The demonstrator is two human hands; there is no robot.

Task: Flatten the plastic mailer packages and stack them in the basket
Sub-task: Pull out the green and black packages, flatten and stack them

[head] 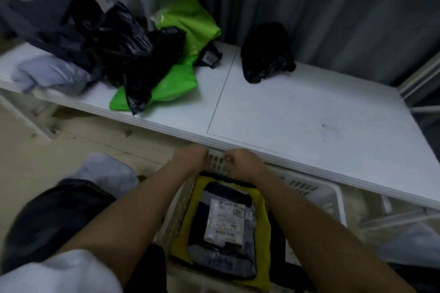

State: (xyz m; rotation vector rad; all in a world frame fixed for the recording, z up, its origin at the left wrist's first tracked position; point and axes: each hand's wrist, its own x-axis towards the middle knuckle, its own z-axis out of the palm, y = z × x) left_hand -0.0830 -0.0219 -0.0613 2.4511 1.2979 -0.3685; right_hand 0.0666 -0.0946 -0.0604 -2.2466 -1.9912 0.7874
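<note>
We find both hands, left [190, 158] and right [241, 163], at the basket [316, 194] far rim; finger state undeterminable. Flattened mailers [221, 228] lie stacked inside. Table pile [142, 54]: judged light, limp, slippery; grip edges.

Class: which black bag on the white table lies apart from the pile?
The black bag on the right, alone by the curtain; the others are heaped with the green mailers.

One basket [316, 191], two hands [190, 158], perhaps six loose mailers [176, 31] on one table [297, 112].
</note>
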